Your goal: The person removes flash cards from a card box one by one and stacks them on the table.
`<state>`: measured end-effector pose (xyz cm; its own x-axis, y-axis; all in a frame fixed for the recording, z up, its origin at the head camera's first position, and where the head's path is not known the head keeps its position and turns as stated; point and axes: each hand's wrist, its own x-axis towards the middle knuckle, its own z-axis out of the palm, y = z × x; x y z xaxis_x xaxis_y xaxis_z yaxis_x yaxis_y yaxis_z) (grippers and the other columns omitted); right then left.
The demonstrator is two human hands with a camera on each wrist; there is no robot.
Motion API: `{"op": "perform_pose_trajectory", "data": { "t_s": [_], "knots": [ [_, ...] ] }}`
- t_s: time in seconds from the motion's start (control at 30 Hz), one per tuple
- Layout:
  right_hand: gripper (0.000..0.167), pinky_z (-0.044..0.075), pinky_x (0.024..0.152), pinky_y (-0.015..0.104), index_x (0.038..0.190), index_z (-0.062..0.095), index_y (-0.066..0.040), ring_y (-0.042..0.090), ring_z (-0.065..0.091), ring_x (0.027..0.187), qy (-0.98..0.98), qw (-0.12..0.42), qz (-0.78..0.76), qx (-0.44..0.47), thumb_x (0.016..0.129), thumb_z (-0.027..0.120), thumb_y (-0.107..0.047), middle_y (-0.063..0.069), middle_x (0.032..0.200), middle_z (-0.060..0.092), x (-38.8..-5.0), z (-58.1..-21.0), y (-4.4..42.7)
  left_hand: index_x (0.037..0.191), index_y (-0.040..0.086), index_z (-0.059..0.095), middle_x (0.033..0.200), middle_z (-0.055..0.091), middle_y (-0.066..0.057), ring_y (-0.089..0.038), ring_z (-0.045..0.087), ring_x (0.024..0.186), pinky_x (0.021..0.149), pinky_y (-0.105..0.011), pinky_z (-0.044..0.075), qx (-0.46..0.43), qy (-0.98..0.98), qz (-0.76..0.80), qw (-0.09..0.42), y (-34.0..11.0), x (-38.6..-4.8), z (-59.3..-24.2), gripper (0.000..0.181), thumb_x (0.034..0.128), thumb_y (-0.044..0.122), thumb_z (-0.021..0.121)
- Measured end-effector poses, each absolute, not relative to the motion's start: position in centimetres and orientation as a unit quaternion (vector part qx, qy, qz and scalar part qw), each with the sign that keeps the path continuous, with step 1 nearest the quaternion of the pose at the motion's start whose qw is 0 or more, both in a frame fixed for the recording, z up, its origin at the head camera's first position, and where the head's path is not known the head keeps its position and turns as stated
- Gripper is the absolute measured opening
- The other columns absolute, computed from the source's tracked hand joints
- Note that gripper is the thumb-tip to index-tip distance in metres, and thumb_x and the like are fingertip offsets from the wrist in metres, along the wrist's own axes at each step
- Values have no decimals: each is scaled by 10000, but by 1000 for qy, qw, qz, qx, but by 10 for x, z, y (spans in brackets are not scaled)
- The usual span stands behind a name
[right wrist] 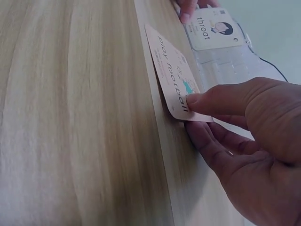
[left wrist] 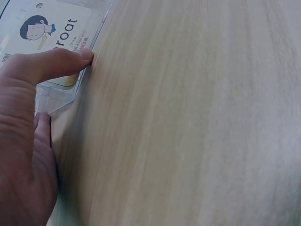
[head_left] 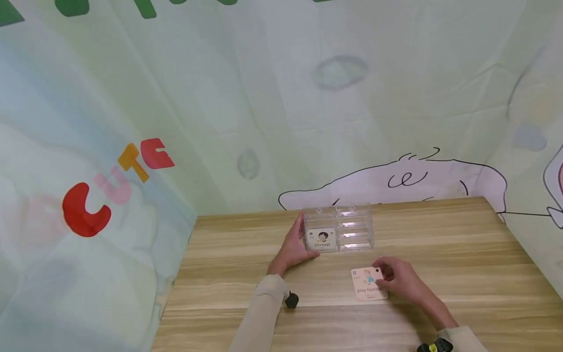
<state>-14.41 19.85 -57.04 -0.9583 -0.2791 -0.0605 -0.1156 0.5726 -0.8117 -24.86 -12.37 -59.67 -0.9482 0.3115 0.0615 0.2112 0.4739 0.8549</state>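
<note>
In the head view, a clear plastic card rack [head_left: 355, 232] with stepped slots stands near the back of the table. A white card reading "throat" [head_left: 321, 238], with a child's head drawn on it, fills its lower left slot. My left hand [head_left: 291, 250] grips the rack's left side, the thumb on its front lower edge. My right hand [head_left: 401, 282] pinches a pale pink "play football" card [head_left: 364, 289] by its right edge, in front of the rack. In the right wrist view, the thumb lies on that card's face and the fingers are beneath it; the card is tilted.
The wood-grain table [head_left: 220, 264] reaches back to a printed cloth backdrop [head_left: 272, 98] close behind the rack. More cloth rises along the left side, with coloured letters on it. Dark straps with small devices sit at both wrists.
</note>
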Motion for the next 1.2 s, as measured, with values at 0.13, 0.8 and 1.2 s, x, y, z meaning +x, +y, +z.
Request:
{"op": "perform_pose_trajectory", "data": {
  "t_s": [0.13, 0.8, 1.2],
  "knots": [
    [363, 575, 667, 267, 1138, 689, 60, 174, 605, 812, 892, 90, -430, -104, 802, 827, 64, 55, 935, 654, -144, -569, 195, 1679, 169, 45, 1682, 280, -113, -270, 337, 1515, 1227, -343, 323, 151, 858, 489, 51, -124, -248, -596, 1353, 693, 96, 970],
    [338, 568, 669, 307, 1111, 689, 56, 192, 577, 831, 923, 74, -367, -87, 797, 814, 56, 92, 973, 612, -141, -563, 186, 1679, 156, 45, 1667, 289, -168, -281, 349, 1507, 1221, -328, 329, 139, 852, 501, 63, -122, -247, -595, 1353, 690, 80, 965],
    [313, 586, 677, 301, 1110, 700, 53, 194, 596, 843, 919, 75, -377, -83, 817, 809, 47, 126, 1037, 594, -139, -565, 189, 1680, 175, 48, 1683, 269, -128, -245, 334, 1515, 1216, -295, 324, 130, 857, 495, 64, -121, -246, -594, 1344, 700, 84, 964]
  ]
}}
